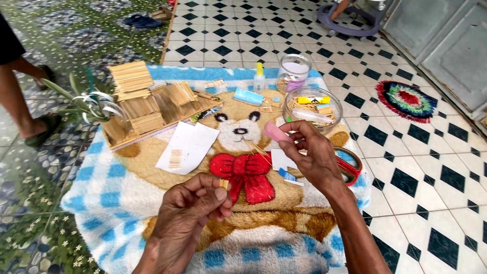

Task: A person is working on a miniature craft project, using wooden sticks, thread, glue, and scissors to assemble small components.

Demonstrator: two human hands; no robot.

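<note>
My left hand (195, 205) is closed around a small bundle of thin wooden sticks (223, 183), held over a fleecy blanket (127, 198) with a bear picture and red bow. My right hand (312, 157) is raised a little further away and pinches a pink piece (276, 132) between thumb and fingers, with a few long thin sticks (257, 149) trailing from it toward the left. The two hands are apart, about a hand's width.
A model house of wooden sticks (147, 104) sits on a board at the back left. White paper (187, 147), a glue bottle (259, 78), a glass jar (294, 71), a glass bowl of sticks (313, 107) and red-handled scissors (350, 165) lie around. Another person's legs (18, 96) stand left.
</note>
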